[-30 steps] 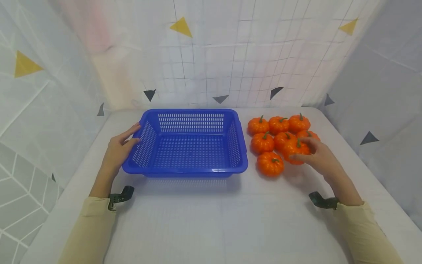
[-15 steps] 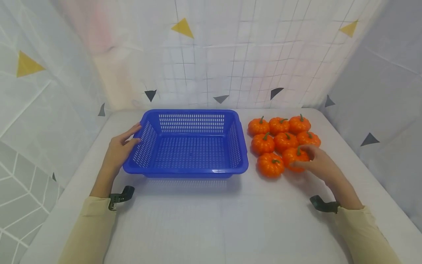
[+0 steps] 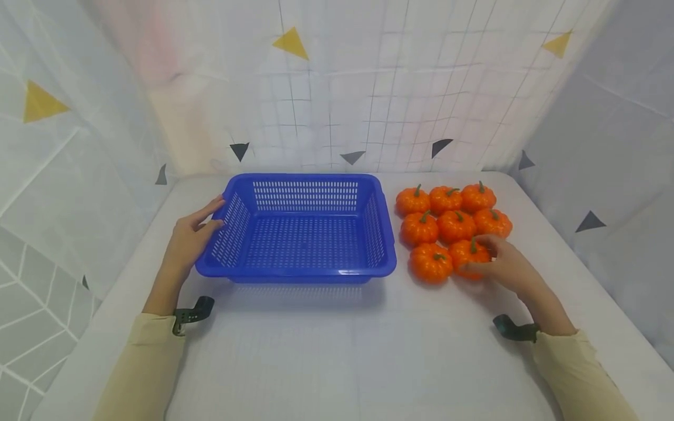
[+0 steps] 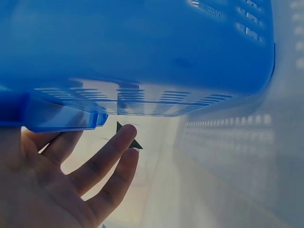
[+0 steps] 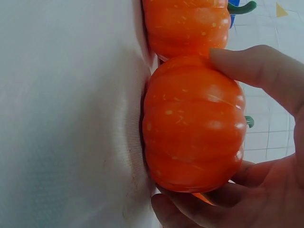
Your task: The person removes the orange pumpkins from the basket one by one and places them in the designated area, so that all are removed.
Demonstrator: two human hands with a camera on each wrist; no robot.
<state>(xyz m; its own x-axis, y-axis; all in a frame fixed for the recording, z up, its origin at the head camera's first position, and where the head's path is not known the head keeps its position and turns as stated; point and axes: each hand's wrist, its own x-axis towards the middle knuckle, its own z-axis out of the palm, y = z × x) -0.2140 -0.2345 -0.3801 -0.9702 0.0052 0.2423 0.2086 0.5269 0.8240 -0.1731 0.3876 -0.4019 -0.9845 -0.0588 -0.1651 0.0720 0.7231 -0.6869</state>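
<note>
My left hand [image 3: 191,240] rests at the left rim of a blue plastic basket [image 3: 295,272], thumb and forefinger over the edge. In the left wrist view, two relaxed fingers [image 4: 107,171] extend below the rim, beside the slotted wall; the rim hides part of the other fingers. My right hand [image 3: 508,263] holds a small orange pumpkin [image 5: 194,126] from its right side, the thumb on one flank and fingers curled round the opposite one. This pumpkin sits in the front row, with its green stem up, against a neighbouring pumpkin [image 3: 430,264] on its left.
Several more orange pumpkins [image 3: 456,227] stand in two rows behind, right of the basket. All lie on a white cloth-covered table [image 3: 337,351]. A pale curtain with triangle prints [image 3: 337,88] closes off the back and sides. Dark wrist mounts [image 3: 516,328] stick out inward from both wrists.
My right hand has brought its pumpkin nearer to me, then slightly left beside the front pumpkin, completing a three-row layout with a short front row. My left hand and the basket stay put.
</note>
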